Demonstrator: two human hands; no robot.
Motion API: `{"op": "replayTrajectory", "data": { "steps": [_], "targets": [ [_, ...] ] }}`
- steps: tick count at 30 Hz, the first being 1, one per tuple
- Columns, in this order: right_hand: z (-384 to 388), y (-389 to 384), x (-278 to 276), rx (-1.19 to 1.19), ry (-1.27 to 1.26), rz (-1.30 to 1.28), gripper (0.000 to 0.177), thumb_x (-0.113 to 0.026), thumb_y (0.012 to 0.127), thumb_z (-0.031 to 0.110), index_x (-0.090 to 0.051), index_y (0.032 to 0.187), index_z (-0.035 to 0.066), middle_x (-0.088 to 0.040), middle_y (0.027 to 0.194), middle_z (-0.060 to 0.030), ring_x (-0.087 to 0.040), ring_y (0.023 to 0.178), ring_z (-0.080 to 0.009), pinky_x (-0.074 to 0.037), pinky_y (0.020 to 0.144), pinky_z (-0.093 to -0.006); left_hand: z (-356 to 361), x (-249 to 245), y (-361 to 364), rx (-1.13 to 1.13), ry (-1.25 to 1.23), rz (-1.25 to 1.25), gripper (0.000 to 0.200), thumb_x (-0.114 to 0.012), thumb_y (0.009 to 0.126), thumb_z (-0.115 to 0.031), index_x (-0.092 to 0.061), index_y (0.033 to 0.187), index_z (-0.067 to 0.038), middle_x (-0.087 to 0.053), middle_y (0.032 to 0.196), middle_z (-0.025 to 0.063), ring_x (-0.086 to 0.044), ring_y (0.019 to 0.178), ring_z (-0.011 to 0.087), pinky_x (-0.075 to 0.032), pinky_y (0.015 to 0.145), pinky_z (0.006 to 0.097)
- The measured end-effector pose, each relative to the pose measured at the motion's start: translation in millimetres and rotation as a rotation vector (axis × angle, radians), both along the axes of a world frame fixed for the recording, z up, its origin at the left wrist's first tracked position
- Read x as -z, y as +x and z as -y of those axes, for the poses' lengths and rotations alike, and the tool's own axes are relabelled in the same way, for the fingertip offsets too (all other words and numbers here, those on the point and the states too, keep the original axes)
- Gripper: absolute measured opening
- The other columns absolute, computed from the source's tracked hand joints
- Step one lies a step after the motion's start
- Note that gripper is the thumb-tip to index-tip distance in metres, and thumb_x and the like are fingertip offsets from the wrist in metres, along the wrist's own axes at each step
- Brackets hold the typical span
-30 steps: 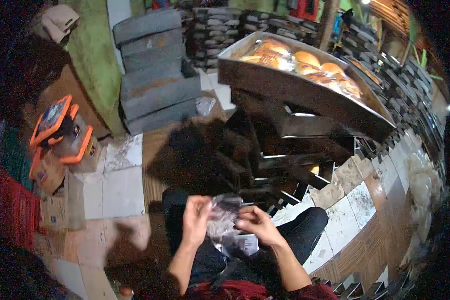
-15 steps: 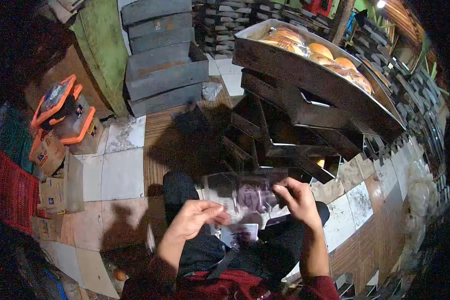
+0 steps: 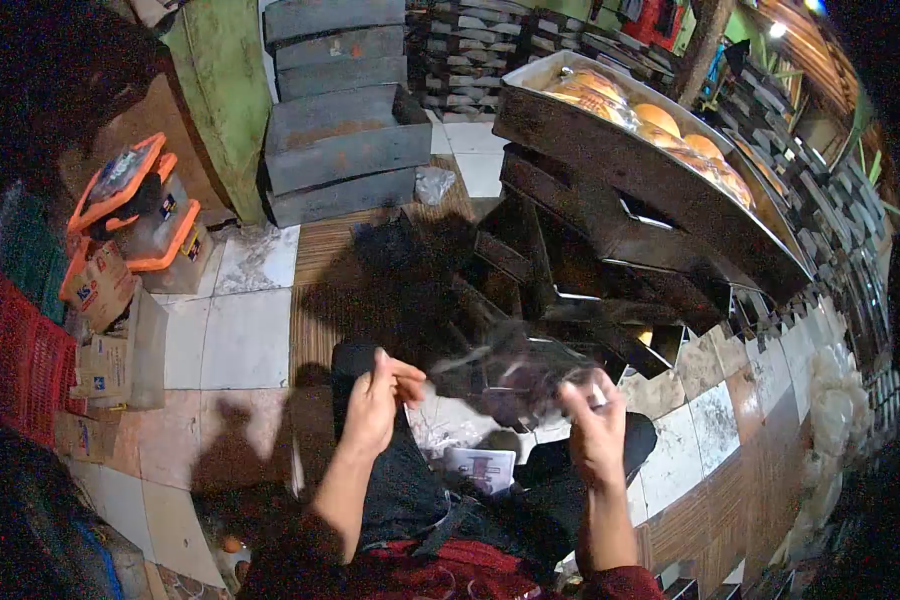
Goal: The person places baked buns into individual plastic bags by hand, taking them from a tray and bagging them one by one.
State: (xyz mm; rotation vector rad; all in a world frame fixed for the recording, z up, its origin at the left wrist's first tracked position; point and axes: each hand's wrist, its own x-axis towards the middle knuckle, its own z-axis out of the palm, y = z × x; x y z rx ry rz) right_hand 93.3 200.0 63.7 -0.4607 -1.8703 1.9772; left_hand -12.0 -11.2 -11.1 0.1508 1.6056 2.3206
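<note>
My right hand [image 3: 598, 425] is closed on the right end of a clear plastic bag [image 3: 510, 375], which hangs blurred between my hands above my lap. My left hand [image 3: 375, 405] is raised at the bag's left side, its thumb up and fingers partly curled; whether it touches the plastic is unclear. Below the bag, between my legs, lies a small white printed packet [image 3: 482, 468]. Beyond, at the upper right, baked buns [image 3: 658, 120], some in clear wrapping, fill a dark tray [image 3: 630, 172].
More dark trays [image 3: 570, 250] are stacked under the bun tray. Grey metal trays [image 3: 350, 150] stand at the upper middle. On the left are orange-rimmed containers [image 3: 150, 245], cardboard boxes [image 3: 102, 372] and a red crate [image 3: 25, 365]. A crumpled plastic piece [image 3: 433, 184] lies beside the grey trays.
My left hand has moved up and left, its fingers now raised. The plastic bag has shifted up and billowed out, uncovering more of the white packet. My right hand has turned and come slightly lower.
</note>
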Motion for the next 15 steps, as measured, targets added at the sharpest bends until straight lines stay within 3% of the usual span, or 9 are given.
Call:
{"op": "replayTrajectory", "data": {
  "steps": [2, 4, 6, 9, 11, 12, 13, 14, 15],
  "targets": [
    [11.8, -5.6, 14.0, 0.246, 0.12, -0.177, 0.022, -0.065, 0.077, 0.012, -0.046, 0.067, 0.007, -0.043, 0.064, 0.0035, -0.037, 0.058, -0.0046, -0.031, 0.052, -0.0196, -8.6, -5.9, 18.4, -0.039, 0.286, 0.257, 0.051, -0.026, 0.092, -0.045, -0.05, 0.102, -0.001, -0.057, 0.087, 0.011, -0.053, 0.07, 0.0166, -0.043, 0.066, 0.0284],
    [22.1, -10.1, 41.7, 0.469, 0.063, -0.149, 0.019, -0.061, 0.077, 0.004, -0.043, 0.071, 0.009, -0.045, 0.068, 0.0029, -0.041, 0.062, -0.0055, -0.035, 0.055, -0.0205, -24.4, 17.6, 54.1, 0.033, 0.364, 0.364, 0.047, -0.032, 0.09, -0.046, -0.052, 0.098, -0.004, -0.058, 0.086, 0.009, -0.054, 0.071, 0.0186, -0.044, 0.066, 0.0345],
    [55.1, -13.1, 61.6, 0.555, -0.057, -0.311, 0.018, -0.062, 0.077, 0.004, -0.045, 0.079, 0.007, -0.047, 0.076, -0.0005, -0.044, 0.069, -0.0077, -0.038, 0.06, -0.0212, -54.1, 25.7, 98.7, 0.013, 0.138, 0.136, 0.04, -0.037, 0.091, -0.039, -0.051, 0.102, -0.004, -0.058, 0.086, 0.0081, -0.054, 0.074, 0.0183, -0.044, 0.068, 0.0356],
    [107.4, 15.7, 77.3, 0.331, 0.121, -0.169, 0.021, -0.061, 0.076, 0.003, -0.045, 0.09, 0.005, -0.049, 0.09, -0.0046, -0.048, 0.08, -0.0117, -0.04, 0.07, -0.0233, -48.6, 13.9, 98.7, -0.021, 0.059, 0.014, 0.028, -0.046, 0.088, -0.016, -0.048, 0.11, 0.001, -0.056, 0.095, 0.0044, -0.052, 0.082, 0.0103, -0.042, 0.074, 0.0253],
    [108.0, 39.9, 115.8, 0.016, 0.157, -0.234, 0.031, -0.057, 0.076, 0.001, -0.041, 0.102, 0.004, -0.047, 0.099, -0.0073, -0.049, 0.091, -0.0163, -0.039, 0.079, -0.0273, -33.3, -18.6, 83.9, -0.068, 0.063, 0.108, 0.018, -0.046, 0.089, -0.014, -0.056, 0.095, 0.0, -0.059, 0.087, 0.0024, -0.052, 0.076, 0.0078, -0.042, 0.069, 0.0213],
    [96.4, 34.8, 84.3, -0.068, 0.158, -0.364, 0.039, -0.057, 0.076, 0.003, -0.038, 0.11, 0.004, -0.047, 0.104, -0.0113, -0.048, 0.096, -0.0188, -0.037, 0.084, -0.0292, -25.7, -23.3, 78.7, -0.072, 0.099, 0.093, 0.017, -0.046, 0.089, -0.013, -0.057, 0.091, -0.001, -0.059, 0.084, 0.0016, -0.052, 0.073, 0.0075, -0.042, 0.067, 0.0211],
    [76.2, 26.1, 67.1, 0.035, -0.426, -0.245, 0.043, -0.057, 0.077, 0.004, -0.036, 0.114, 0.006, -0.047, 0.107, -0.0124, -0.048, 0.098, -0.0204, -0.038, 0.085, -0.0297, -17.8, -17.4, 70.7, -0.012, 0.034, -0.05, 0.017, -0.047, 0.089, -0.013, -0.058, 0.089, 0.0, -0.06, 0.081, 0.0015, -0.053, 0.07, 0.0076, -0.043, 0.065, 0.0215],
    [55.9, 18.5, 53.2, 0.143, -1.007, -0.108, 0.046, -0.057, 0.078, 0.005, -0.035, 0.118, 0.007, -0.047, 0.111, -0.0135, -0.048, 0.1, -0.0219, -0.038, 0.086, -0.0301, -4.7, -39.9, 66.7, 0.034, -0.334, -0.198, 0.018, -0.05, 0.088, -0.015, -0.059, 0.083, 0.0, -0.058, 0.074, -0.0011, -0.049, 0.063, 0.0047, -0.041, 0.06, 0.0203],
    [40.7, 12.5, 40.3, 0.054, -0.666, -0.178, 0.038, -0.057, 0.079, 0.007, -0.04, 0.114, 0.006, -0.051, 0.106, -0.0116, -0.051, 0.095, -0.0197, -0.04, 0.08, -0.0284, 3.9, -28.2, 63.3, 0.113, -0.263, -0.121, 0.018, -0.052, 0.087, -0.016, -0.059, 0.079, 0.0, -0.056, 0.069, -0.0021, -0.046, 0.061, 0.0032, -0.038, 0.056, 0.0196]
  ]
}}
